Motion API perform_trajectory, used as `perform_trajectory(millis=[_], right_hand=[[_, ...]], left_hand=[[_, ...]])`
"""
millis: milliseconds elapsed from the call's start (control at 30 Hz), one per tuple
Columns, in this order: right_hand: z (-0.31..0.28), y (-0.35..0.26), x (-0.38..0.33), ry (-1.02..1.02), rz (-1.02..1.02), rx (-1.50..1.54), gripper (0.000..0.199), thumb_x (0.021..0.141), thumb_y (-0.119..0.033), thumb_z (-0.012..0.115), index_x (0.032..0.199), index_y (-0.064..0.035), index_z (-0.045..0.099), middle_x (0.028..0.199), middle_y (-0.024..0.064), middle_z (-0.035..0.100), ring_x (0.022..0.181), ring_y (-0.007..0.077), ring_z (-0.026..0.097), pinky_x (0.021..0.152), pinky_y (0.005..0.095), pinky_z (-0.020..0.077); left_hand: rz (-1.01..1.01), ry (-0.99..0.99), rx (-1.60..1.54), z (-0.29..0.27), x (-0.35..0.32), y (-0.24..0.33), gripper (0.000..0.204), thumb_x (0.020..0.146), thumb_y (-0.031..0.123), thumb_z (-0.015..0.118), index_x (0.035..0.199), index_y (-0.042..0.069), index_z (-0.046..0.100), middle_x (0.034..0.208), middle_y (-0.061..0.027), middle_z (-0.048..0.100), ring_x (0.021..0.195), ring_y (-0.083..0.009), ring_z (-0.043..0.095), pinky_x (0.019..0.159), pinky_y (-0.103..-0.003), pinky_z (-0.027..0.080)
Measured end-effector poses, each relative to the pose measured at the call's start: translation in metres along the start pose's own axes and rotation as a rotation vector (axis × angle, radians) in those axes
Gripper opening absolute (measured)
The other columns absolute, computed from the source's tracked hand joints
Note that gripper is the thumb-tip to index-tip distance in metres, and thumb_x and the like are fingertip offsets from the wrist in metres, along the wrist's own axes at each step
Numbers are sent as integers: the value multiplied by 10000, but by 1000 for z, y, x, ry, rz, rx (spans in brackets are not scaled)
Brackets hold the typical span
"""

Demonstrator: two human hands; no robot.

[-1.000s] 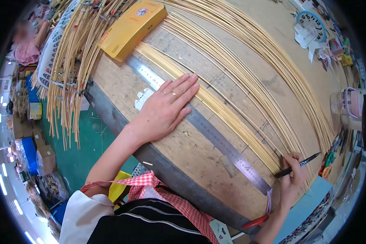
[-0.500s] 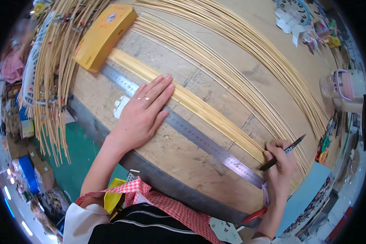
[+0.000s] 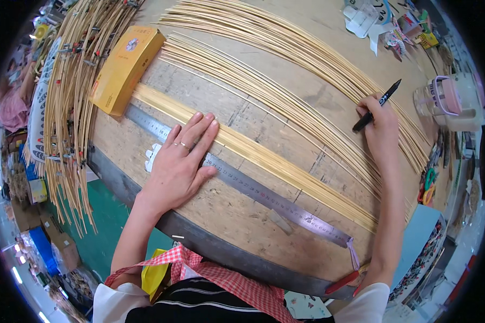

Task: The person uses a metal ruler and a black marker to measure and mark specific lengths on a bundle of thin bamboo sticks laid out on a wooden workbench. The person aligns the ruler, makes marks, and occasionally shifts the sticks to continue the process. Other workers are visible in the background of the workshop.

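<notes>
My left hand (image 3: 180,167) lies flat with fingers stretched, pressing across a steel ruler (image 3: 258,194) and a flat row of thin bamboo sticks (image 3: 264,153). The sticks run alongside the ruler's far edge. Their far left ends meet a yellow box (image 3: 126,70). A black marker (image 3: 389,92) is held in my right hand (image 3: 382,126), raised over the farther sticks at the right. The marker's lower end points down and left. A purple ribbon (image 3: 353,253) is tied to the ruler's right end.
Two more groups of sticks (image 3: 285,113) lie beyond. Clamped sticks (image 3: 73,97) hang over the left edge. A small white piece (image 3: 152,157) sits beside my left hand. A red-handled tool (image 3: 342,282) lies at the near edge, and a clear jar (image 3: 447,102) stands at right.
My right hand has lifted away from the right ends of the near sticks and moved farther up the table, still holding the marker. My left hand stays flat on the ruler and sticks.
</notes>
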State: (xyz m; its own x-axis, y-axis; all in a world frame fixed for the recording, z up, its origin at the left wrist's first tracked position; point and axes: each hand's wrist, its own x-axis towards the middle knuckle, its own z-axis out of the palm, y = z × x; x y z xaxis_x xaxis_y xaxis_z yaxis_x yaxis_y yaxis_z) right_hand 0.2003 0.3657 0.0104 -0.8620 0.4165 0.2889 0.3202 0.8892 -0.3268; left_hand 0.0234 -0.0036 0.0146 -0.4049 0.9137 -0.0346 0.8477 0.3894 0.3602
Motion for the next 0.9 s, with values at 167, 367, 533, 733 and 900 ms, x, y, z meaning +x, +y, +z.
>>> perform_trajectory(millis=[167, 367, 533, 733, 900], right_hand=[[4, -2, 1, -18, -4, -74, 157, 818, 55, 637, 940, -39, 606, 921, 153, 603, 856, 376, 627, 733, 472, 484], [1, 2, 8, -84, -3, -91, 177, 805, 68, 622, 935, -48, 596, 920, 161, 616, 850, 377, 630, 729, 471, 493], [4, 6, 11, -10, -51, -21, 178, 806, 72, 613, 934, -49, 587, 869, 164, 618, 842, 387, 630, 729, 476, 489], [0, 10, 13, -55, -57, -109, 176, 813, 81, 596, 937, -42, 576, 853, 177, 608, 848, 405, 627, 729, 493, 476], [-15, 3, 1, 124, -91, -92, 175, 828, 89, 577, 952, -34, 562, 856, 199, 600, 836, 421, 615, 730, 493, 473]], left_hand=[[-21, -10, 29, 0, -1, 1, 800, 905, 369, 652, 1586, 75, 351, 1610, -141, 359, 1514, -346, 317, 1214, -549, 276], [-7, 4, 38, 1, -1, -1, 768, 947, 370, 587, 1604, 86, 310, 1644, -135, 315, 1526, -344, 292, 1226, -556, 245], [2, 8, 55, 5, -1, -3, 771, 957, 363, 572, 1618, 95, 276, 1694, -107, 244, 1544, -338, 264, 1230, -557, 230], [2, 19, 49, 6, 0, 1, 781, 949, 328, 593, 1620, 94, 271, 1691, -102, 254, 1549, -326, 258, 1230, -553, 231], [11, 15, 41, 8, 4, 1, 779, 946, 323, 600, 1616, 90, 278, 1688, -99, 262, 1550, -317, 259, 1230, -552, 233]])
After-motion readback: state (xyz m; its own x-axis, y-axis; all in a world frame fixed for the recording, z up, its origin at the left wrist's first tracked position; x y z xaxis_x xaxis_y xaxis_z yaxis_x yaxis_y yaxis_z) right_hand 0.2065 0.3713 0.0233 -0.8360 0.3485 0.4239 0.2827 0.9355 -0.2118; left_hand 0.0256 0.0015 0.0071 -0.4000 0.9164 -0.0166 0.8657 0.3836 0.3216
